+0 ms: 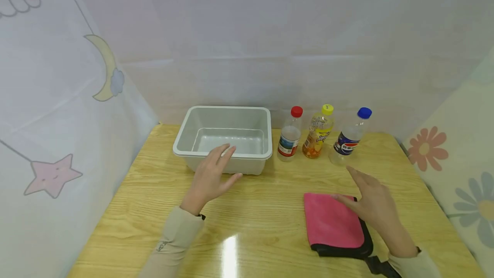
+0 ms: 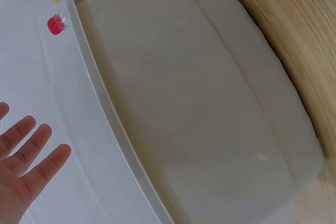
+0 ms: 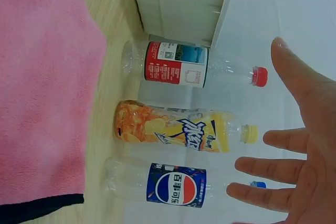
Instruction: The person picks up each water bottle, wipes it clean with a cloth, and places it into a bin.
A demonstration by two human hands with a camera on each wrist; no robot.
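My left hand [image 1: 211, 177] hovers near the front wall of a grey plastic basin [image 1: 185, 140], fingers spread and holding nothing. In the left wrist view the basin's side [image 2: 184, 87] fills the middle, and the fingers [image 2: 44, 174] show at the lower left. Over the right edge of a folded pink cloth [image 1: 332, 222] with black trim is my right hand [image 1: 376, 205], its fingers extended and nothing in its grasp. Beyond that hand stand a red-capped bottle [image 1: 289, 138], a yellow-capped bottle with an orange label [image 1: 318, 134] and a blue-capped Pepsi bottle [image 1: 349, 138], all upright.
The wooden table [image 1: 154, 209] meets a pale fabric backdrop [image 1: 247, 33] behind the basin and bottles. Printed fabric [image 1: 46, 132] hangs at the left, and flower-patterned fabric [image 1: 463, 162] at the right. A dark strap [image 1: 380, 267] lies by the cloth's lower right corner.
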